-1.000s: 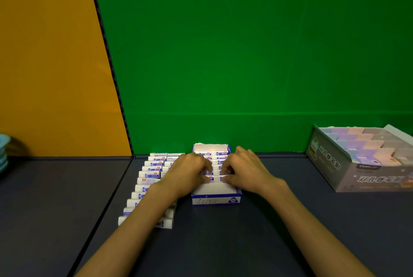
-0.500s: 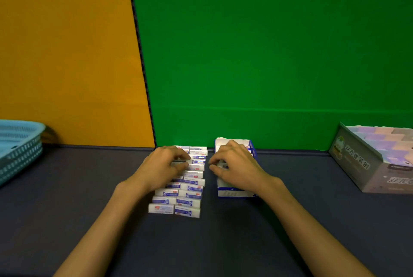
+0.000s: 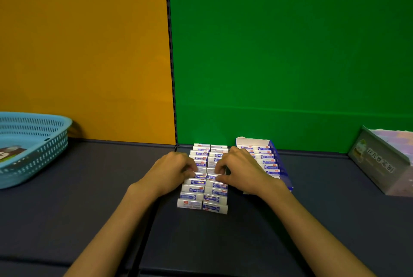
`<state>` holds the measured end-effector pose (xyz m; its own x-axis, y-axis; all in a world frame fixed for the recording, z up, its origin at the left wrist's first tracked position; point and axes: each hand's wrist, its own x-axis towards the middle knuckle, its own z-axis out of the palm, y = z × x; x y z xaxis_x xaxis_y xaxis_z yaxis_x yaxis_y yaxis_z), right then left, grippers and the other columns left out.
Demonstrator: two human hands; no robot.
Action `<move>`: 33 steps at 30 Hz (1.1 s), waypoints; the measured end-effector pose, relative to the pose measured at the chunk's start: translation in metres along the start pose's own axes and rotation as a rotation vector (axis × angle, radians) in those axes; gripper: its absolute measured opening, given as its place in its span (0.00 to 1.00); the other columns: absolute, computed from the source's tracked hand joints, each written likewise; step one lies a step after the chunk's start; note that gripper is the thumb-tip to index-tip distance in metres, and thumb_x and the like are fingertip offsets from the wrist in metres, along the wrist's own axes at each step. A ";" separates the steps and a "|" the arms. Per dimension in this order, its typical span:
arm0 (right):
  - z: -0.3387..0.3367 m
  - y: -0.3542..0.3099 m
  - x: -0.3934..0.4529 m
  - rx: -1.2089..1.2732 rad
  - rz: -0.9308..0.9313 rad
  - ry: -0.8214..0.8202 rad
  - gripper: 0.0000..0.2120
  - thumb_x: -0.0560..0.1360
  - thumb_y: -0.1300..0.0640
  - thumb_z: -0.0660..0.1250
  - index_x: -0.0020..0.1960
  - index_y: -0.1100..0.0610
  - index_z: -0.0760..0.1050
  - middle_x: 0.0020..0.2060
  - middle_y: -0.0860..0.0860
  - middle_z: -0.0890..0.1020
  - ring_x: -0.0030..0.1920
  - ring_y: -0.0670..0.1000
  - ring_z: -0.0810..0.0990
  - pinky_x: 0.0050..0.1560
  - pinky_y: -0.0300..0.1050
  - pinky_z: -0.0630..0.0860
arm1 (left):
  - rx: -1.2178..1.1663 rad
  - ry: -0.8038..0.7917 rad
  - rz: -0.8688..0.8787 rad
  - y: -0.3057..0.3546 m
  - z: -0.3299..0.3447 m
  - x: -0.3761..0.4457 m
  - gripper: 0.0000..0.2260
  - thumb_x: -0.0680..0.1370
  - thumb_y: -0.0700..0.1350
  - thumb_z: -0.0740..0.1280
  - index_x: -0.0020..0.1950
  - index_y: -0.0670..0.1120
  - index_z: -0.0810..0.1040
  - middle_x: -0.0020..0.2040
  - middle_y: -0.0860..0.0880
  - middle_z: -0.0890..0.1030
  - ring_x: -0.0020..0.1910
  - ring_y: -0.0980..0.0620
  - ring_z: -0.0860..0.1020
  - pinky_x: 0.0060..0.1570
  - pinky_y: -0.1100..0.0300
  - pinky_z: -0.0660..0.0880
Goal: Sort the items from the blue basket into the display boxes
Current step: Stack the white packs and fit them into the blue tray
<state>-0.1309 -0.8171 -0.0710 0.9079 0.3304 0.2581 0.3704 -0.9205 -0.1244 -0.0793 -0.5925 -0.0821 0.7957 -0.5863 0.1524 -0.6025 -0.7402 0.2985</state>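
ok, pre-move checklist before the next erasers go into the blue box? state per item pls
1. Left hand on the loose eraser rows: ok, fingers curled onto a pack mid-row.
2. Right hand on the same rows: ok, fingertips pinch a pack beside the left hand's.
3. Packs actually lifted clear of the rows: cannot tell, the fingers hide them.
4. Blue display box within reach: ok, directly right of the rows, open, erasers already inside.
5. Free slot left in that box: cannot tell, the right hand covers its near part.
6. Blue basket still holds stock: ok, something lies in it, kind unclear.
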 end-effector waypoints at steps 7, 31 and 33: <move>0.000 -0.003 0.003 -0.041 0.050 -0.037 0.10 0.73 0.46 0.74 0.52 0.48 0.82 0.45 0.43 0.84 0.52 0.47 0.73 0.49 0.44 0.61 | 0.118 -0.032 0.041 0.009 -0.002 0.011 0.08 0.77 0.48 0.72 0.56 0.52 0.82 0.52 0.53 0.83 0.50 0.55 0.79 0.45 0.62 0.69; -0.007 0.008 0.004 0.240 0.158 0.011 0.07 0.72 0.53 0.74 0.47 0.48 0.77 0.42 0.43 0.82 0.36 0.36 0.75 0.36 0.31 0.66 | -0.005 0.033 -0.018 0.004 -0.006 0.014 0.03 0.78 0.46 0.69 0.45 0.52 0.81 0.42 0.59 0.82 0.43 0.60 0.79 0.47 0.51 0.79; -0.007 0.010 0.004 0.265 0.166 0.017 0.09 0.73 0.53 0.73 0.51 0.48 0.77 0.43 0.42 0.81 0.35 0.36 0.75 0.35 0.32 0.65 | 0.007 0.004 -0.004 0.004 -0.007 0.014 0.02 0.77 0.46 0.71 0.46 0.53 0.83 0.41 0.61 0.83 0.42 0.63 0.79 0.47 0.54 0.80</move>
<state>-0.1252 -0.8263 -0.0648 0.9575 0.1747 0.2294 0.2580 -0.8745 -0.4107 -0.0704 -0.6010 -0.0727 0.7986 -0.5816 0.1549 -0.5994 -0.7451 0.2925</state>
